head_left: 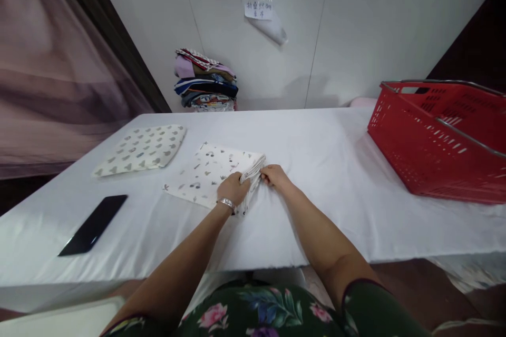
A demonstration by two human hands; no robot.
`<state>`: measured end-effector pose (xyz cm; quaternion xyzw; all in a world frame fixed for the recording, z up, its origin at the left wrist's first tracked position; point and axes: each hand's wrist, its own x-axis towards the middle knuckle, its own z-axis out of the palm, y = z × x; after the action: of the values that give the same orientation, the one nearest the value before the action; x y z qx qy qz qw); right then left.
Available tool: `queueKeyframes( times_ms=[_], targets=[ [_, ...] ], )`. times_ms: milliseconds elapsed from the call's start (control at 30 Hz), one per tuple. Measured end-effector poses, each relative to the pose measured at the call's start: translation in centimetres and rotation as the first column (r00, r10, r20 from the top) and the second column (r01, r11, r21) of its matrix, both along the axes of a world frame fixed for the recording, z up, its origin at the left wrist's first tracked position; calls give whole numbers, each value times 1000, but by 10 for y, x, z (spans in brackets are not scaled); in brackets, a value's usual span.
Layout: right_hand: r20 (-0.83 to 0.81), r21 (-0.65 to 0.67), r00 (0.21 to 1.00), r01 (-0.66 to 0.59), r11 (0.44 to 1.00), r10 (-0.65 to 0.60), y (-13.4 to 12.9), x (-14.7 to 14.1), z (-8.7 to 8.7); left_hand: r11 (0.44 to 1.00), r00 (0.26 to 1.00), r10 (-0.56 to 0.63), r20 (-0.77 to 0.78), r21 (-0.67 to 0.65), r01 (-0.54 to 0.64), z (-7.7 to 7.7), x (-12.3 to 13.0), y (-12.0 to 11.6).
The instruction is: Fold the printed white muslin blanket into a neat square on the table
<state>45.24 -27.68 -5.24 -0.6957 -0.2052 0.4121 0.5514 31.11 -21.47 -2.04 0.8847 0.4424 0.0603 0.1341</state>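
A white cloth with small scattered prints [211, 166] lies on the table in front of me, its right end gathered in several folded layers. My left hand [233, 188], with a bracelet at the wrist, is closed around those layers from the near side. Fingers of my right hand [273, 175] pinch the cloth's right edge, curled inward. To the left lies a second folded cloth [144, 150], white with grey prints, flat and apart from both hands.
A black phone-like slab [94, 224] lies at the table's left. A red basket [438, 142] stands at the right end of the white-covered table [316, 137]. A stack of folded fabrics [207, 81] rises at the back by the wall, below a paper sign [259, 9].
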Motion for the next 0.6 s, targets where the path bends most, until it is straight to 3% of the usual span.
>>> queueKeyframes(
  times_ms=[600],
  targets=[
    [-179, 11, 984, 18, 1000, -16, 7, 6, 2, 999, 999, 32, 25, -35, -31, 2, -1, -1]
  ],
)
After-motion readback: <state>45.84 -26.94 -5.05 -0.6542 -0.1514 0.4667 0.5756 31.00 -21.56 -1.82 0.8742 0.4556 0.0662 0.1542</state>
